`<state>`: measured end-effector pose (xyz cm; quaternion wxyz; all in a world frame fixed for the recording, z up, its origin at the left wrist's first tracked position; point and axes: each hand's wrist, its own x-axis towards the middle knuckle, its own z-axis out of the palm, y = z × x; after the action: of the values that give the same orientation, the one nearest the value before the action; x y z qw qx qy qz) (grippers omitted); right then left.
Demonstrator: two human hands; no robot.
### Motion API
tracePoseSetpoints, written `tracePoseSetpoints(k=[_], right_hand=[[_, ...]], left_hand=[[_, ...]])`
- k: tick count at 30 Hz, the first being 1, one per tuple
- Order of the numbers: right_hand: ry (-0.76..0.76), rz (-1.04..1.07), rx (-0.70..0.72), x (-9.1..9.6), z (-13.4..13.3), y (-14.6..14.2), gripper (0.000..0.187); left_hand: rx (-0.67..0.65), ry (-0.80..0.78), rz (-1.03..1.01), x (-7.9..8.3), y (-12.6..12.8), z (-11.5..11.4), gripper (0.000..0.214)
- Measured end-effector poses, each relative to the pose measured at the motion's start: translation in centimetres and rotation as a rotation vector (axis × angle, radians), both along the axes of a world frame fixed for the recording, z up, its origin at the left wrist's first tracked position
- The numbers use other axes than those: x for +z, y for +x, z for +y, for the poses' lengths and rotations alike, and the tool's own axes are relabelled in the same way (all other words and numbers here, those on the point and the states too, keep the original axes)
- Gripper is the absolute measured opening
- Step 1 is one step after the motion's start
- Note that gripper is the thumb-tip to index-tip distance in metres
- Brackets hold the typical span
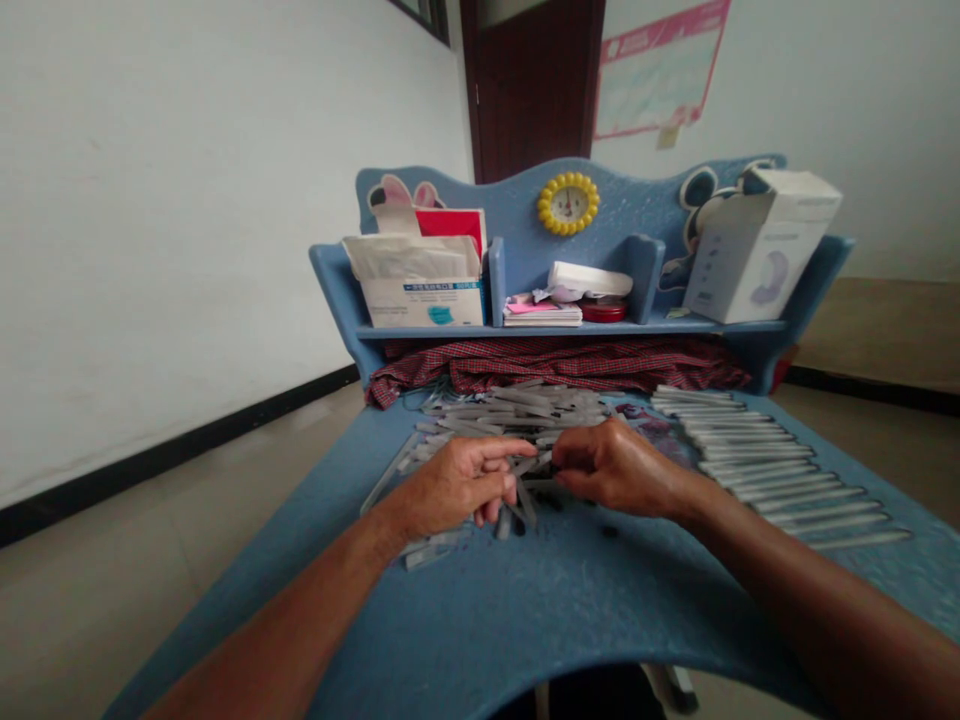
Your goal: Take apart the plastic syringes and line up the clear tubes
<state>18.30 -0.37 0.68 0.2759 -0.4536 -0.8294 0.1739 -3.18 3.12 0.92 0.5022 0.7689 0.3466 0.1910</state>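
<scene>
My left hand [465, 483] is over the near side of a heap of short, pale translucent plastic tubes [517, 405]. Its index finger points right, while thumb and other fingers curl together around something I cannot make out. Facing it, my right hand [611, 468] is closed, thumb and fingertips pinched low over the heap; whatever lies between them is hidden. A few loose tubes [527, 503] slant below and between the two hands. Small black pieces [610, 532] lie on the blue desk near my right hand. To the right, several longer tubes [780, 470] lie side by side in a row.
Behind the heap, a red checked cloth [585, 365] is bunched under the blue desk's [480, 630] shelf. On the shelf are a mask box [424, 300], papers [541, 315], a red round tin [604, 310] and a tall white box [761, 245]. A yellow-rimmed clock [568, 203] is above.
</scene>
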Motion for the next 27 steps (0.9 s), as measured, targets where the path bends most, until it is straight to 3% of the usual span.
tracePoseSetpoints(k=[8, 22, 27], right_hand=[[0.136, -0.127, 0.01, 0.13, -0.37, -0.38, 0.01], [0.204, -0.312, 0.023, -0.11, -0.79, -0.66, 0.012], [0.178, -0.212, 0.062, -0.06, -0.7, -0.71, 0.012]], left_hand=[[-0.076, 0.023, 0.076, -0.33, 0.16, -0.28, 0.046], [-0.075, -0.019, 0.106, -0.23, 0.4, -0.38, 0.044], [-0.071, -0.016, 0.11, -0.19, 0.41, -0.38, 0.041]])
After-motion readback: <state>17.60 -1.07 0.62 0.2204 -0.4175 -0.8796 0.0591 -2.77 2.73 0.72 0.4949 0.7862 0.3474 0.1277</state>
